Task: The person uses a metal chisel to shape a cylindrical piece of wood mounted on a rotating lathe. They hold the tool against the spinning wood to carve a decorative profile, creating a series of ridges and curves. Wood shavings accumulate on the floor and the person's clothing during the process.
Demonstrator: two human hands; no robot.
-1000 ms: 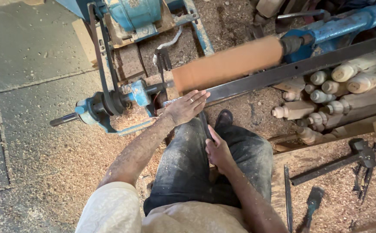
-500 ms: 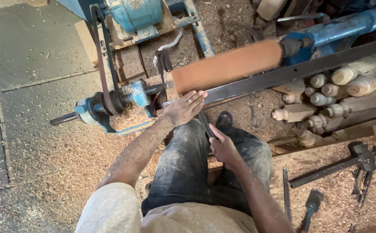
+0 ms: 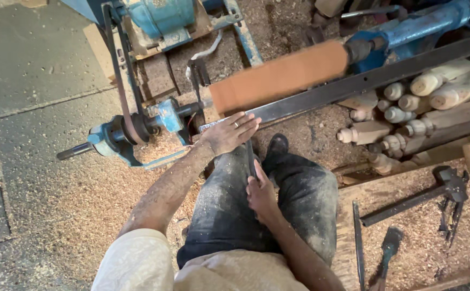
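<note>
Nearest the camera, right hand [image 3: 260, 193] sits on the lap, fingers wrapped round the handle end of a long turning tool [image 3: 251, 157] that runs up between the knees of the dusty dark trousers [image 3: 294, 199]. Left hand [image 3: 229, 133], ring on one finger, lies open and flat, palm down on the tool's shaft where it meets the dark steel rest bar [image 3: 364, 81]; not clamped, just pressing. Hands are apart, one at each end of the tool. Just beyond the left fingertips, the wooden blank [image 3: 278, 78] is mounted between centres on the blue lathe [image 3: 407, 29], blurred, so I judge it is spinning. Surface looks plain and cylindrical, no profile visible: roughing or first cut, early in the job. Tool tip is hidden under the left hand, so contact with the wood can't be confirmed. Next move calls for firm downward pressure on the rest and a slow, steady feed from the right hand. To the left, belt and pulley [image 3: 130, 126] over a sawdust-covered floor [image 3: 57, 199]. Right side: finished turned spindles [image 3: 402, 108] stacked under the bar, spare chisels [image 3: 388, 248] lying on a board.
</note>
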